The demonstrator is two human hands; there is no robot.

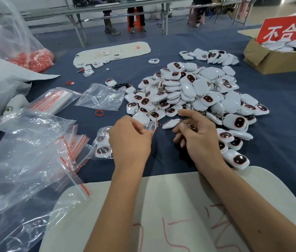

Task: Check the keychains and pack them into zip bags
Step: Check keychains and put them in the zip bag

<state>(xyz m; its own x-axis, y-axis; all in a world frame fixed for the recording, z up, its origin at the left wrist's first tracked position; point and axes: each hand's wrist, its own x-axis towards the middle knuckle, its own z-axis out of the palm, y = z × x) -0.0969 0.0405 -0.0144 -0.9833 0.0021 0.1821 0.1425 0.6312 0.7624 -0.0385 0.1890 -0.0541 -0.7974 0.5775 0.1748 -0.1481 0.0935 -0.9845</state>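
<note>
Now right hand (194,135) pinching the metal clasp (190,126) of one white keychain (170,123), index finger stretched out above it toward the pile. Keychain body lying just to the left of this hand, long axis about left to right, pointing at the left hand (131,137). Left hand pinching the mouth of a small zip bag (150,125), red strip at the opening facing right; opening and keychain very near, only a small gap of blue bench (279,142) between. Likely next a short push leftward into the bag, right hand being the nearer one. Behind the left hand a filled bag (102,144) with keychains inside. Further out, the big pile of keychains (194,91) touching the right wrist side, loose empty bags (71,142) at left, a cardboard box (278,59) with red sign far right. Nothing standing between bag and keychain.
</note>
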